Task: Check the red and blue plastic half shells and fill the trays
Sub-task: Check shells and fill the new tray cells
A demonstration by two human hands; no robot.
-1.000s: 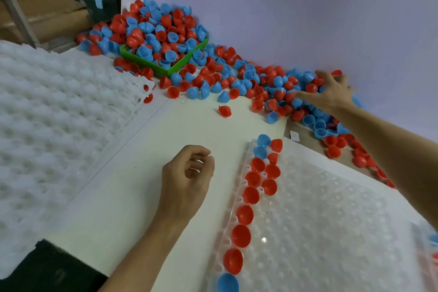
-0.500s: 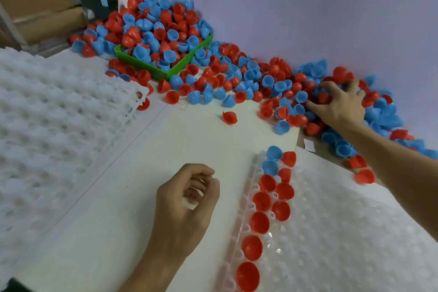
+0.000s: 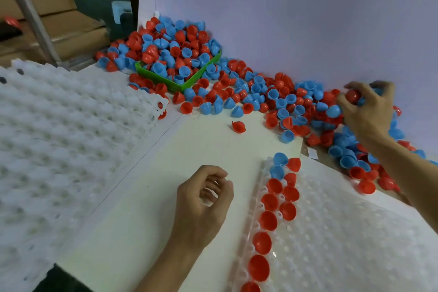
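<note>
A long heap of red and blue half shells [image 3: 260, 97] runs along the foot of the wall. My right hand [image 3: 367, 109] reaches into its right part, fingers curled round a red half shell [image 3: 353, 95] and other shells. A clear dimpled tray [image 3: 343, 232] lies at the lower right, with red and blue shells [image 3: 275, 199] seated along its left edge. Beside that edge my left hand [image 3: 203, 201] hovers over the white board, fingers loosely curled and holding nothing.
A green bin [image 3: 176, 83] heaped with shells stands at the back by the wall corner. A stack of white dimpled trays [image 3: 59, 130] fills the left side. One red shell [image 3: 238, 127] lies alone on the white board [image 3: 189, 149]. Cardboard boxes [image 3: 47, 19] stand behind.
My right hand has dug into the heap and closed its fingers round shells, a red one showing. The view shifted down and right. My left hand stays curled beside the tray.
</note>
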